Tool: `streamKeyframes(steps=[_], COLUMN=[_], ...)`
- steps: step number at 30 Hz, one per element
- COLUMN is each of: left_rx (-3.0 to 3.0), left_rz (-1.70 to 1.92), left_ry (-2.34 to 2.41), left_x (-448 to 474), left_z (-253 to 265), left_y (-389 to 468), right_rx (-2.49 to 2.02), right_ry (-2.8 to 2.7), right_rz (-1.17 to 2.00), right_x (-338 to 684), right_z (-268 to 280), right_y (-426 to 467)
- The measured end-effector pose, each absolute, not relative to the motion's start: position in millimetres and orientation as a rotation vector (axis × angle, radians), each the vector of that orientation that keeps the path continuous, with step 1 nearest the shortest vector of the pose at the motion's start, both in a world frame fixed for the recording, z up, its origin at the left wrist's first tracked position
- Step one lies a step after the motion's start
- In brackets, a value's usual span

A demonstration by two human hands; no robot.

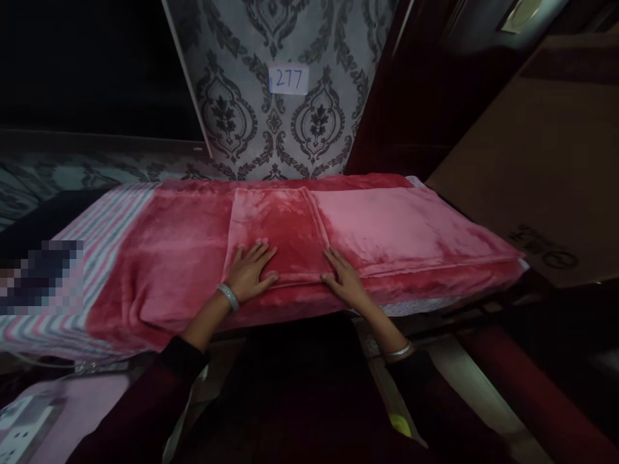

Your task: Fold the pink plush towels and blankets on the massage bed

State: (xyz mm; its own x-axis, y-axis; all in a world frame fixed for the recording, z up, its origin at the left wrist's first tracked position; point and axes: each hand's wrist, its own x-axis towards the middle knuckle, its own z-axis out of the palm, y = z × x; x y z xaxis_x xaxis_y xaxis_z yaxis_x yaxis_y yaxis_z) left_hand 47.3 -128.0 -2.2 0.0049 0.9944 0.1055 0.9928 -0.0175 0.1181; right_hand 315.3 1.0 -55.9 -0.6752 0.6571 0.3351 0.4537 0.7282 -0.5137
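Head view, plush blanket (188, 245): you have it stretched across the centre from 9 to 3 o'clock, deep red on much of its surface and paler pink toward 3 o'clock.
Folded section (290, 225): it lies flat at the centre of the blanket, its near edge between your two hands.
Left hand (247, 274): at 8 o'clock from the centre, you rest it palm down on the near left corner of the folded section, fingers spread apart, pressing rather than gripping.
Right hand (349, 283): between 4 and 5 o'clock, you lay it on the near right corner, thumb apart from the fingers, clamped on nothing.
Wrists: you wear a wide bracelet (228, 297) on the left and a thin bangle (399, 351) on the right.
Striped cloth (109, 219): it shows at 9 o'clock, beside the red plush.
Wall: the paper marked 277 (289, 79) is at 12 o'clock on patterned wallpaper (273, 122); a dark screen (97, 71) fills 10 o'clock.
Cardboard box (541, 161): it leans in toward you at 2 to 3 o'clock.
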Motion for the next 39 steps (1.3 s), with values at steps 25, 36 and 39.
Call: streamKeyframes(steps=[25,36,39], left_rx=[2.001,1.914,1.917], left_rz=[0.295,0.1,0.115], left_ry=[2.54,2.568,2.577], left_x=[87.1,79.4,77.9], left_z=[17.5,-9.9,-10.4], left_y=[-103.0,-109.9,-109.0], right_rx=[-0.957,-1.028,-0.981], right_ry=[-2.451,-2.527,-2.502], right_rz=[0.278,0.368,0.352], right_x=[269.6,264.7,248.5], right_z=[-11.1,-22.9,0.6], right_y=[-22.1,-14.6,9.2])
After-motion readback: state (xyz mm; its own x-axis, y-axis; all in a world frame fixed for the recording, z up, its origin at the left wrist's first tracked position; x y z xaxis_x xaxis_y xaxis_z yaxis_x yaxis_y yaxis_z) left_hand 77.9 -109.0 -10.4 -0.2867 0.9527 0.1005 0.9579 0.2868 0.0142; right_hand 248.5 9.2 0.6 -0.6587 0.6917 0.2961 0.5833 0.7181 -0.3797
